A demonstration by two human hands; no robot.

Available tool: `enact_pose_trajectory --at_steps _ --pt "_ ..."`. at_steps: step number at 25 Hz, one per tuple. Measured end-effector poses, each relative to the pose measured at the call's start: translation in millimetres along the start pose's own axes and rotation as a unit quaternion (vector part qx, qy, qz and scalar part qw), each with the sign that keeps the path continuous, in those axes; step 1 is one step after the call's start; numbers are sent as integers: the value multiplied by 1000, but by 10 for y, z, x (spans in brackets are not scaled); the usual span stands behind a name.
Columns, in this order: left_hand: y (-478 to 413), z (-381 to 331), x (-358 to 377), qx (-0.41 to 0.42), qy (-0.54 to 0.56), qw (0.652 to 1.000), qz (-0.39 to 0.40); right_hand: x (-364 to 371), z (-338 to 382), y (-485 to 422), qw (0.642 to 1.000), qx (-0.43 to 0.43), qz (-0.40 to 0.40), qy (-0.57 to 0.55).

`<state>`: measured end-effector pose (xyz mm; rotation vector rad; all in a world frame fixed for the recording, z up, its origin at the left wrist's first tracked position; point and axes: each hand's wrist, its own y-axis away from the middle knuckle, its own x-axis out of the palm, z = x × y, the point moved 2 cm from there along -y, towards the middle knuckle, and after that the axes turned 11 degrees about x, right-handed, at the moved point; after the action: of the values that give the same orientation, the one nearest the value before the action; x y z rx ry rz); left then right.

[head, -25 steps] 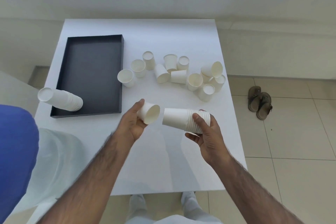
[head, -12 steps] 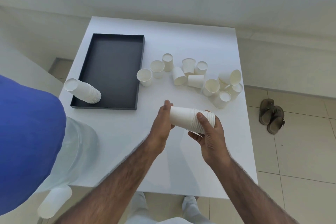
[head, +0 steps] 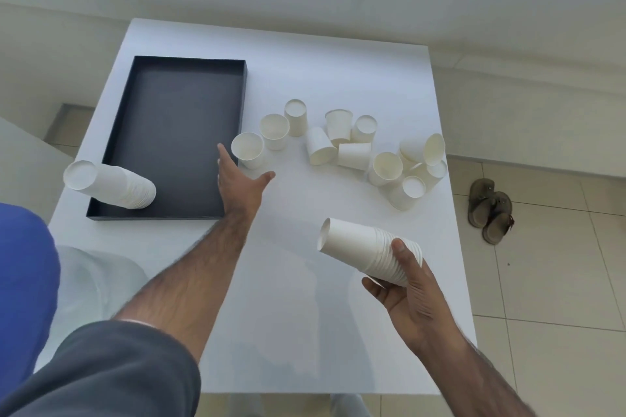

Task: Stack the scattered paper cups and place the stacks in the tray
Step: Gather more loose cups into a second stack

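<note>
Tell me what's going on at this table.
A person is gathering paper cups into stacks. The right hand holds a stack of cups on its side above the table. The left hand, fingers spread, reaches toward an upright cup just beside the black tray. A second stack sits in the tray's near left corner. About a dozen loose cups remain scattered on the table, right of the tray.
</note>
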<state>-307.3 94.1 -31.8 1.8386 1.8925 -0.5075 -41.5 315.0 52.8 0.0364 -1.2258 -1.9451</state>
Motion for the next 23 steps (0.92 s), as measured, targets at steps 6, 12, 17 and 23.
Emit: enact_pose_trajectory --at_steps 6,12,17,23 --pt "-434 110 274 47 -48 996 -51 -236 32 -13 999 -10 -32 12" --pt "-44 -111 -65 54 90 993 -54 -158 82 4 1000 -10 -25 -7" --pt "964 -368 -602 123 111 977 136 281 305 82 998 -41 42 28" --pt "1485 -762 -1145 174 54 952 247 610 422 281 989 -89 66 102"
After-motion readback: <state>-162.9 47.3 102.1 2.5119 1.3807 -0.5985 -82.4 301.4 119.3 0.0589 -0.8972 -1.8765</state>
